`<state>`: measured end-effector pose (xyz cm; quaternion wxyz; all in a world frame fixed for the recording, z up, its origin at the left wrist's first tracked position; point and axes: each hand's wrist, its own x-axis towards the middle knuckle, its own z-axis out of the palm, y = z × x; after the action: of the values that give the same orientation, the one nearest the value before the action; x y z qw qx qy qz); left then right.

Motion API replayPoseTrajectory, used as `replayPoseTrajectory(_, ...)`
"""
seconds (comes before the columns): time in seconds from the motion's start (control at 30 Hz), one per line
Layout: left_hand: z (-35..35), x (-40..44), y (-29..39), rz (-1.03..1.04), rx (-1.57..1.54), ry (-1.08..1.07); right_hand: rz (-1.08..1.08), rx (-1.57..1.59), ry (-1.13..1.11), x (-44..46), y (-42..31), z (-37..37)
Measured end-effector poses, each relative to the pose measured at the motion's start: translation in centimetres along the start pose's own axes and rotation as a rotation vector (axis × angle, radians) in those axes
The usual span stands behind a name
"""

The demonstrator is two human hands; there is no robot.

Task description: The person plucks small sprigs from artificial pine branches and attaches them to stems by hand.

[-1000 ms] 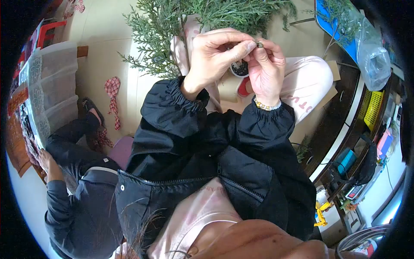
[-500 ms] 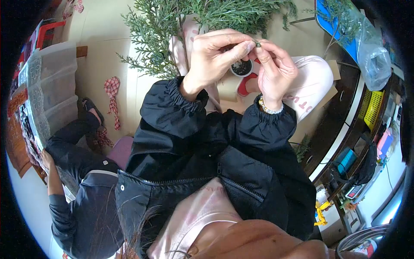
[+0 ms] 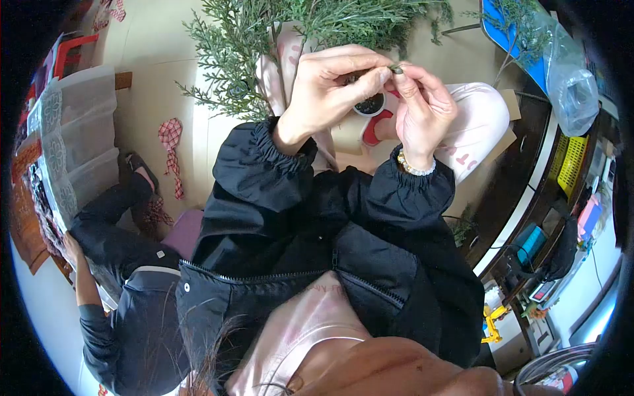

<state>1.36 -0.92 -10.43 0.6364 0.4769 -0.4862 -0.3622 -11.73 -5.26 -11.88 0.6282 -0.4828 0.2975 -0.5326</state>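
Observation:
My left hand (image 3: 330, 89) and my right hand (image 3: 426, 109) meet at their fingertips, thumbs against forefingers, with both hands closed in a pinch. Between them sits a tiny dark green piece (image 3: 396, 68), too small to name for certain. Behind my hands spread green conifer-like branches (image 3: 356, 26), and more foliage (image 3: 231, 72) lies to the left. Just below the pinch, a small white pot (image 3: 372, 113) with dark contents is partly hidden by my left hand. A beaded bracelet (image 3: 415, 165) circles my right wrist.
At the left, another person (image 3: 148, 317) sits by a lace-covered table (image 3: 79, 132). A red checked cloth strip (image 3: 171, 148) lies on the floor. To the right are a blue board (image 3: 508, 39), a clear plastic bag (image 3: 571, 92), a yellow basket (image 3: 572, 165) and dark furniture (image 3: 508, 191).
My hands stay nearly in place, with a slight shift of the fingers. The green piece now shows tilted differently between the fingertips. The person at the left has shifted slightly.

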Motion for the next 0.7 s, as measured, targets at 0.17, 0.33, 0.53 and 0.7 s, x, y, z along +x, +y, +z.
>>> replayPoseTrajectory(0.17, -0.5, -0.2, 0.0, -0.008, 0.044, -0.018, -0.030, -0.038, -0.034, -0.2, 0.1, 0.0)
replayPoseTrajectory(0.33, -0.1, -0.4, 0.2, -0.095, -0.115, 0.055, -0.062, -0.140, -0.029, -0.3, -0.1, 0.3)
replayPoseTrajectory(0.53, 0.0, -0.5, 0.0, -0.037, -0.057, 0.055, -0.120, -0.279, 0.027, -0.8, -0.7, 1.0)
replayPoseTrajectory(0.7, -0.1, -0.5, 0.1, 0.028, 0.052, 0.039, -0.177, -0.435, 0.011, -0.7, -1.1, 1.1)
